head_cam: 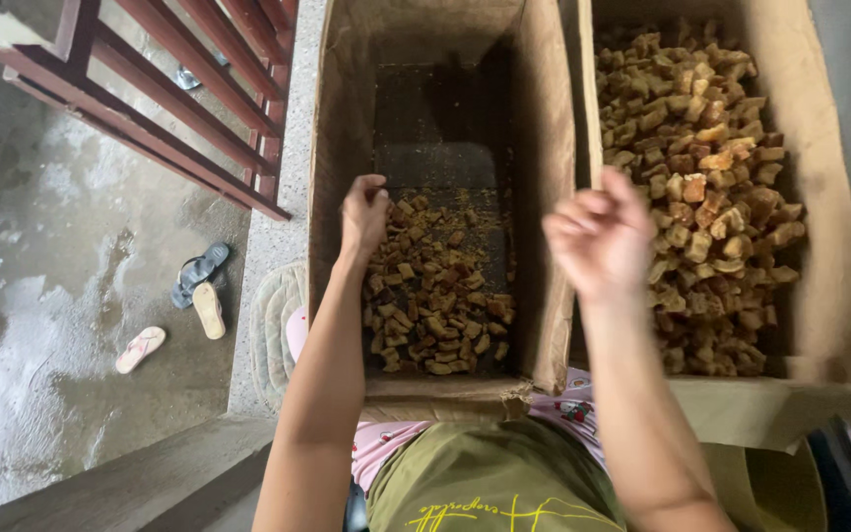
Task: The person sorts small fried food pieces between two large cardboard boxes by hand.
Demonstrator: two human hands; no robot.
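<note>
Here the left hand (363,215) is reaching down into the left cardboard box (542,148), its fingers curled together on the brown chunks (435,305) lying at the near end. The right hand (598,236) is hovering loosely curled, holding nothing visible, over the wall beside the fuller right box (829,246).

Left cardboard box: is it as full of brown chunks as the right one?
No. The left cardboard box holds only a shallow patch of brown chunks with bare dark bottom beyond, while the right cardboard box is heaped full.
</note>
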